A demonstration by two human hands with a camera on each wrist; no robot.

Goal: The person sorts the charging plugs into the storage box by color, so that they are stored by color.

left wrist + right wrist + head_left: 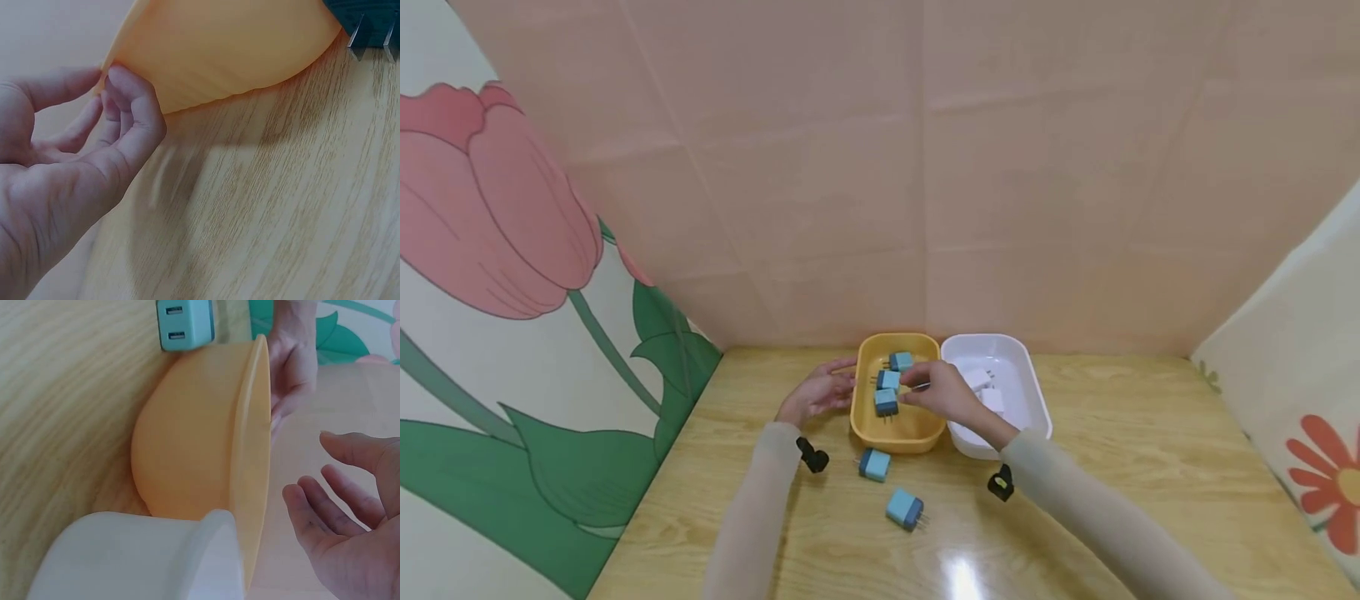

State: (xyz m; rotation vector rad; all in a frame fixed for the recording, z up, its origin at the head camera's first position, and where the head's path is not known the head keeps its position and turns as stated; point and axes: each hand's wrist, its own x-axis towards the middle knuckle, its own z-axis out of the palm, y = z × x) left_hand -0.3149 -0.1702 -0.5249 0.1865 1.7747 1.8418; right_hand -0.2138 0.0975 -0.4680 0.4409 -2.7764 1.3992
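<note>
Inside the yellow bin (pixel 898 440) lie three blue USB wall chargers (pixel 887 402), prongs showing. My left hand (pixel 823 391) is at the bin's left side; in the left wrist view its thumb and fingers (pixel 134 109) pinch the rim. Over the bin's right part hovers my right hand (pixel 946 390). The right wrist view shows that hand's thumb and fingers (pixel 306 512) spread apart with nothing between them. Two more blue chargers sit on the table in front, one near the bin (pixel 875 465) and one closer to me (pixel 905 509).
A white bin (pixel 1037 408) stands against the yellow bin's right side, with white chargers (pixel 992 401) in it, partly behind my right hand. The wooden table (pixel 1120 467) meets a pink backdrop (pixel 1075 250) just behind both bins.
</note>
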